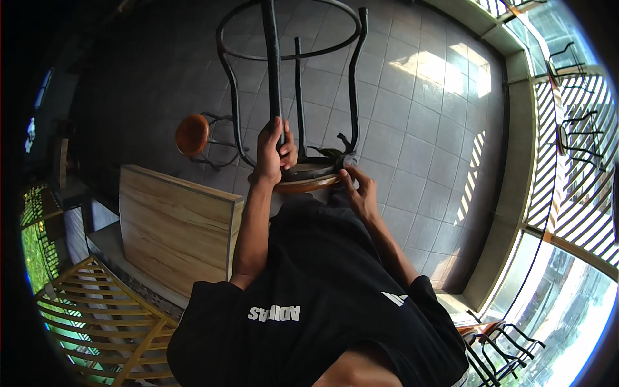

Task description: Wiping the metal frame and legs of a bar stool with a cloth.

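An upturned stool with black metal legs [354,82], a ring joining them and a round wooden seat [309,185] is held close in front of my body, legs pointing away. My left hand [276,151] is wrapped around the nearest leg, just above the seat. At the seat's right edge, my right hand [357,186] has thumb and fingers against the rim, by the foot of another leg. A dark cloth or strip [344,154] with a greenish, leaf-like end lies around that leg's base; what exactly it is, I cannot tell. The right fingertips are partly hidden.
To the left, a stool with an orange-brown round seat [192,135] stands on the grey tiled floor [401,140]. Nearer on that side are a wood-grain board [179,227] and a yellow slatted frame [104,319]. More stools [503,348] are at the lower right, beside the windows.
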Demonstrator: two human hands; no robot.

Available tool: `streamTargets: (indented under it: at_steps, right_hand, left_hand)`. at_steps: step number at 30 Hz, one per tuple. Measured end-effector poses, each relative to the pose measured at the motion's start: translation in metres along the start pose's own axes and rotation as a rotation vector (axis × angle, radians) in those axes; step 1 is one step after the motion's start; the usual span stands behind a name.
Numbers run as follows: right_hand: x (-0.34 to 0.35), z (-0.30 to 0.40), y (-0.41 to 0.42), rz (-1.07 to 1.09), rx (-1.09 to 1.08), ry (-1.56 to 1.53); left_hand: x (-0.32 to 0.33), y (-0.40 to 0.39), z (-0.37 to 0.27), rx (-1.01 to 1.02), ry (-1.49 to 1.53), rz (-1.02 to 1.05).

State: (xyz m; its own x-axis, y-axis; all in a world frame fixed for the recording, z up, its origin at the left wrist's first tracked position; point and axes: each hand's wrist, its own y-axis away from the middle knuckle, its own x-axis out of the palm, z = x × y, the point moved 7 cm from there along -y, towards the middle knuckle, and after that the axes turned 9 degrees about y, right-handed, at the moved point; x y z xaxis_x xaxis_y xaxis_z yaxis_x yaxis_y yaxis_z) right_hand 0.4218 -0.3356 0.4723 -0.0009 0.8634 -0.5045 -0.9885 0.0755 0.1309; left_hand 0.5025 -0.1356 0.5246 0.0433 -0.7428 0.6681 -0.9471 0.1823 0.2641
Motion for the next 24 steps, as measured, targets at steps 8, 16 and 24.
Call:
streamTargets:
  at_steps: [8, 16, 24]
  right_hand:
    - [-0.008, 0.061, 0.02, 0.198, -0.45, 0.166]
    - [-0.076, 0.102, -0.028, 0.034, -0.231, -0.608]
    - [0.002, 0.085, 0.0, 0.208, -0.611, 0.32]
  left_hand:
    - [0.002, 0.012, -0.001, -0.033, -0.013, 0.021]
    - [0.0, 0.018, -0.002, -0.006, 0.051, -0.007]
    - [0.001, 0.02, 0.0, 0.017, 0.059, 0.005]
